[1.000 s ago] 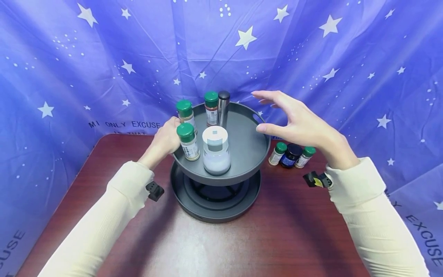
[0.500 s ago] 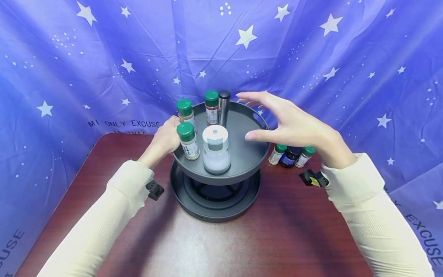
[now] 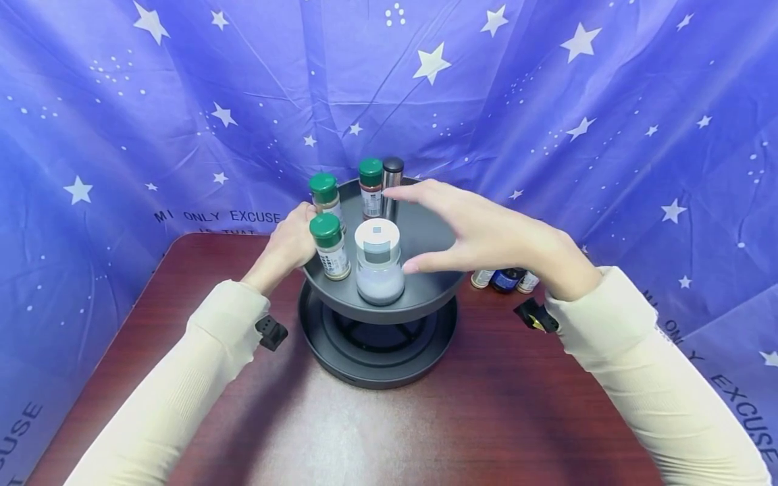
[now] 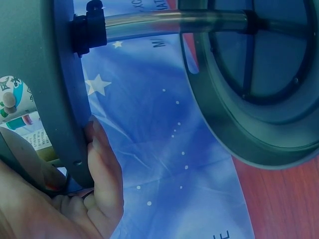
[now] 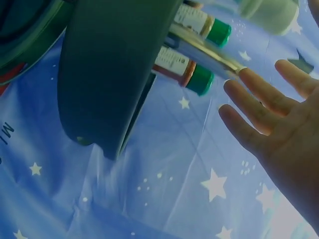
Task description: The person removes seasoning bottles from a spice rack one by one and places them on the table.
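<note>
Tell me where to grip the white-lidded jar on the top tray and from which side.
Grip the white-lidded jar around its clear body just under the lid, coming from the right, where the right hand hovers open. It stands upright, and a green-capped bottle crowds its left.

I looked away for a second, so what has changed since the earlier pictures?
The right hand moved left over the upper tray, open, toward the white-lidded jar, hiding most of the small jars on the table. The left hand still grips the tray's rim; the bottles stayed put.
</note>
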Tool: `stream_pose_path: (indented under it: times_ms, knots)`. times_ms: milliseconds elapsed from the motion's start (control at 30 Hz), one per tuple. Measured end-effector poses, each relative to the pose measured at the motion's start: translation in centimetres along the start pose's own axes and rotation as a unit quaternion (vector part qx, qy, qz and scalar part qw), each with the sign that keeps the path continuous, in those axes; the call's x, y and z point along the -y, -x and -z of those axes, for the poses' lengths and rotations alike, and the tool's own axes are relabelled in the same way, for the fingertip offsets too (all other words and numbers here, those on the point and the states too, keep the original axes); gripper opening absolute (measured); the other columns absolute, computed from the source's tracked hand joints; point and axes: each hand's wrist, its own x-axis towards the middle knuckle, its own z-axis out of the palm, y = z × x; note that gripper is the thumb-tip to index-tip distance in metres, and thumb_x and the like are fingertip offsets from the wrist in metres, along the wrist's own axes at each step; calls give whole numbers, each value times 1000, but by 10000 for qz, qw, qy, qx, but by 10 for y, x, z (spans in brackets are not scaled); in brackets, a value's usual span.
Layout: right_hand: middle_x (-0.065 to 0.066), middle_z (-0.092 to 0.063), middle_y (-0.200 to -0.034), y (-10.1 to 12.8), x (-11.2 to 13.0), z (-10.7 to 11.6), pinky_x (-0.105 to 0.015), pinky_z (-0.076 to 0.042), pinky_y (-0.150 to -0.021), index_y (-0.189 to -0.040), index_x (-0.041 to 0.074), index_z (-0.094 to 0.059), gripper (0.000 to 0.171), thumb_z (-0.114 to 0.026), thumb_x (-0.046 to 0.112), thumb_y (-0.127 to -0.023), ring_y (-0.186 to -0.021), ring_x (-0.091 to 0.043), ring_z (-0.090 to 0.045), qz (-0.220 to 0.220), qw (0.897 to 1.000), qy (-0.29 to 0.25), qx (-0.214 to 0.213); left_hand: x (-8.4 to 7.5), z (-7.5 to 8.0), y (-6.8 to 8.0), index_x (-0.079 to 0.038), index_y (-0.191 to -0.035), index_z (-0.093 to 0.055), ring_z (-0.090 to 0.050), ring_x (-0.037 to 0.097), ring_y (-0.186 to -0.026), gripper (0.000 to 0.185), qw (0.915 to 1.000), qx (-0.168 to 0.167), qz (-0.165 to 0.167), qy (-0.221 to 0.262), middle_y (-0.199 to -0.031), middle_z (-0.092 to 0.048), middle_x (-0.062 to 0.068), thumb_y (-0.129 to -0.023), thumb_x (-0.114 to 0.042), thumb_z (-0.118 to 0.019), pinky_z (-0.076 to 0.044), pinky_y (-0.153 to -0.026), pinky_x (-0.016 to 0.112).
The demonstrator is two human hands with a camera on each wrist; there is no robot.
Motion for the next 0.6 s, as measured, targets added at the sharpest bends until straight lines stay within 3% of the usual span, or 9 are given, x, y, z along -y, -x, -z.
stream_pose_path:
  times_ms: [200, 600]
  knots:
    - [1, -45, -150, -7, 8, -12, -40, -34, -116, -151, 18, -37, 85, -75, 52, -83, -139, -13, -41, 454, 9984, 310, 104, 0, 0, 0, -4, -133, -46, -51, 46, -127, 55, 10000, -23, -32, -69, -135, -54, 21, -106, -34, -9, -40, -106, 58]
    - [-6, -47, -145, -21, 21, -27, -41, -40, -110, -147, 19, -43, 81, -73, 55, -81, -131, -21, -49, 1040, 9875, 1180, -74, -1, 0, 0, -5, -132, -46, -52, 44, -125, 55, 10000, 2, 1, -94, -133, -55, 20, -106, -36, -8, -42, -103, 57]
